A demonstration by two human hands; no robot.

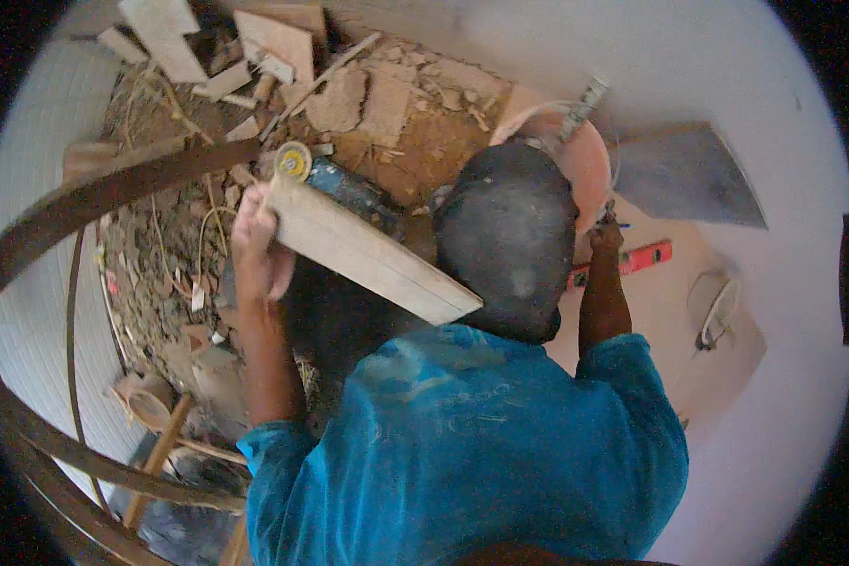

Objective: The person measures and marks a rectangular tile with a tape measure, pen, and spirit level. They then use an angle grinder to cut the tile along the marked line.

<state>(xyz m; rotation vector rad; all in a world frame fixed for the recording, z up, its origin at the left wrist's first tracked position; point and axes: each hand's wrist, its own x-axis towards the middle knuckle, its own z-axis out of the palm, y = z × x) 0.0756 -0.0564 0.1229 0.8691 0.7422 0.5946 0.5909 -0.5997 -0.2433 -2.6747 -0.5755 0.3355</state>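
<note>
My left hand (pixel 255 231) is closed round the upper end of a pale wooden board (pixel 368 247). The board slants down to the right, its lower end near my raised knee (pixel 507 241) in dark, dusty trousers. An angle grinder (pixel 344 186) with a yellow disc lies just beyond the board's upper end. At the right, my right hand (pixel 607 234) is closed beside an orange-pink bucket (pixel 590 170). Something small with a blue tip shows at its fingers, too blurred to name. A red spirit level (pixel 649 258) lies close by my right wrist.
Rubble (pixel 174 283) and cables cover the ground at left. Broken tile pieces (pixel 278 42) are heaped at the far left. Curved brown bars (pixel 113 200) cross the left side. A dark grey panel (pixel 693 174) and a pale coil (pixel 717 311) are at right, near the wall.
</note>
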